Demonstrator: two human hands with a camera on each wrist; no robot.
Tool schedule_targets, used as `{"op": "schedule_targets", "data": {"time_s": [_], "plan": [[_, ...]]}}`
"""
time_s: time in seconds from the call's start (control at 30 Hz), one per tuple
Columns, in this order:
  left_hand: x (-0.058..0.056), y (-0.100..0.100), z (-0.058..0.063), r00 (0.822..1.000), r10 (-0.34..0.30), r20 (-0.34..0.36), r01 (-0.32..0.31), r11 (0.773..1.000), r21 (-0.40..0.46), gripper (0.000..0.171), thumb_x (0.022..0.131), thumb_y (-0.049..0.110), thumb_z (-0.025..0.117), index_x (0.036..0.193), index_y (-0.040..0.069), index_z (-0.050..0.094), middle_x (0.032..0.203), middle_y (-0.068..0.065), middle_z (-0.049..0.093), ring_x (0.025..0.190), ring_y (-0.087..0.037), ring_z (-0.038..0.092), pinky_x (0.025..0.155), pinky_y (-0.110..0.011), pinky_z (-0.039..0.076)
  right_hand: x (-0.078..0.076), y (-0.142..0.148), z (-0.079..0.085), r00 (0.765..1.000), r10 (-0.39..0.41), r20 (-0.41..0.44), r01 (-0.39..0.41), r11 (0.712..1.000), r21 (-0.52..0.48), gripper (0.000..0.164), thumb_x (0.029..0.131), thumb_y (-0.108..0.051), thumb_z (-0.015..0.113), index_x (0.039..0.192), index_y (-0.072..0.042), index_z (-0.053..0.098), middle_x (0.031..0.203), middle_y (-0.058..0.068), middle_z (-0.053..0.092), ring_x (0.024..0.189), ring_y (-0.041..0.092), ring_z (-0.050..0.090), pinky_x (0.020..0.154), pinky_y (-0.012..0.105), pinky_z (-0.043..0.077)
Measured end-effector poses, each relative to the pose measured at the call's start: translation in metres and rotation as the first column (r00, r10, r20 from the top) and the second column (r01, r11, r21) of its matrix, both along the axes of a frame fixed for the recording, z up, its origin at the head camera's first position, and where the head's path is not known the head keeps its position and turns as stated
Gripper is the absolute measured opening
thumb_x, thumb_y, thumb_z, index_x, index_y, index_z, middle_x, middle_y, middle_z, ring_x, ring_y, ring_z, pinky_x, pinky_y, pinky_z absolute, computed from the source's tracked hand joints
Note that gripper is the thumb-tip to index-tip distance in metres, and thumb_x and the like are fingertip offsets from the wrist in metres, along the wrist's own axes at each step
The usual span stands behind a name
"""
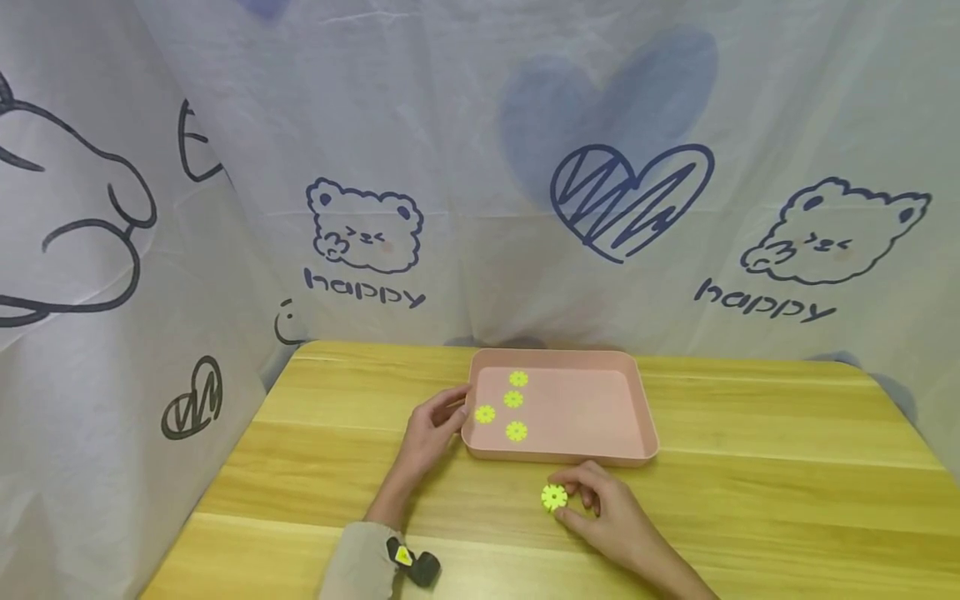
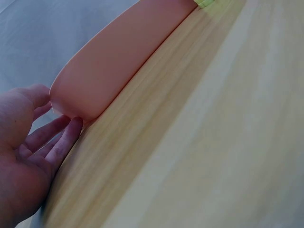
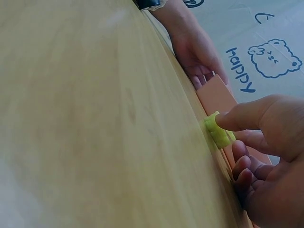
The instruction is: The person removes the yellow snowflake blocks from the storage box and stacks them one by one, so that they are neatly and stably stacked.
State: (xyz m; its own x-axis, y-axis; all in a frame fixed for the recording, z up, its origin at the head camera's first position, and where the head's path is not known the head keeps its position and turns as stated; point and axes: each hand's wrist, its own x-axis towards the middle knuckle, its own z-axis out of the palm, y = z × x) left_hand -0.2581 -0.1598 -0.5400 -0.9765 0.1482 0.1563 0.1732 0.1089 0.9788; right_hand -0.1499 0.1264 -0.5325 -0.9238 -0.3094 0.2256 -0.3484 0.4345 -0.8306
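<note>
My right hand (image 1: 603, 517) pinches a yellow-green notched interlocking disc (image 1: 554, 497) between thumb and fingers, just in front of a pink tray (image 1: 645, 408). In the right wrist view the disc (image 3: 218, 132) is seen edge-on at the fingertips. Several matching discs (image 1: 517, 431) lie flat in the tray's left part, apart from one another. At the tray's left end, my left hand (image 1: 431, 429) touches the outer wall with extended fingers. The left wrist view shows those fingertips (image 2: 74, 124) low against the tray's corner, with another digit up at the rim.
The tray stands on a wood-grain table (image 1: 757, 467), near its back edge. Behind and to the left hangs a pale cloth (image 1: 465, 150) with printed bears and hearts. A black strapped device (image 1: 420, 567) sits on the left wrist, over a light sleeve (image 1: 360, 562).
</note>
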Motion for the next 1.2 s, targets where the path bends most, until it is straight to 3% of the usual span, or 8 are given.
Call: {"op": "schedule_targets", "data": {"time_s": [1.2], "plan": [[-0.0012,-0.0006,-0.0010,1.000,0.005,0.019,-0.005,1.000,-0.002,0.037,0.103,0.008,0.064,0.138,0.000,0.062,0.141,-0.019,0.061,0.126,-0.038,0.061,0.094,-0.040,0.059,-0.0009,-0.0004,-0.0026,1.000,-0.021,-0.004,0.021,1.000,0.023,0.031,0.081,-0.005,0.084,0.109,-0.013,0.073,0.091,-0.005,0.057,0.073,0.010,0.048,0.058,0.022,0.044]]}}
